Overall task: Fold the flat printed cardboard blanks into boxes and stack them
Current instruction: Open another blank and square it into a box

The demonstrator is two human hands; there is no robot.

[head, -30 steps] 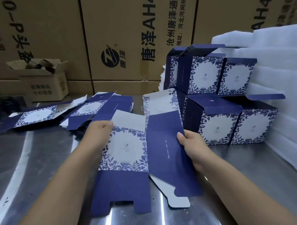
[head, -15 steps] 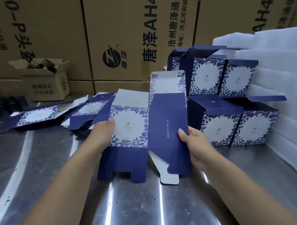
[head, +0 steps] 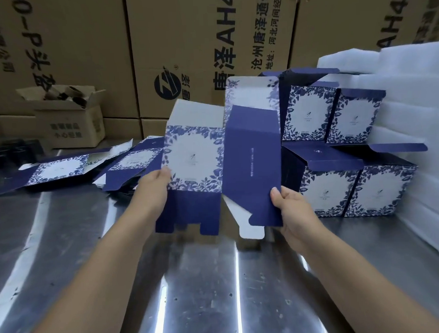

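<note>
Far left, small open carton (head: 68, 117) of scrap against the wall of big shipping cartons (head: 183, 42); not part of the job. Near it on the steel table (head: 193, 293), loose pile of flat blanks (head: 60, 168), fanned out, probably left there as feed stock within reach of the left arm.

Left hand (head: 154, 186) clamped on the left edge of the held blank (head: 195, 157), at the floral printed panel; fingertip shows on the front, rest of the fingers hidden behind the card, so exact curl probably a pinch but can't fully confirm.

Blank is lifted clear of the table, upright, mid-scene, between the flat pile and the finished stack; floral panel left, plain blue panel right, bottom flaps hanging down, top flaps up. Held by opposite edges likely so a squeeze inward pops it square.

Right hand (head: 291, 211) pinches the lower right corner of the blue panel, thumb on front, fingers behind.

Right of that, folded boxes (head: 335, 194) stacked two high, lids open, parked against the white foam sheets (head: 412, 107); the foam looks like a backstop for the stack.
</note>
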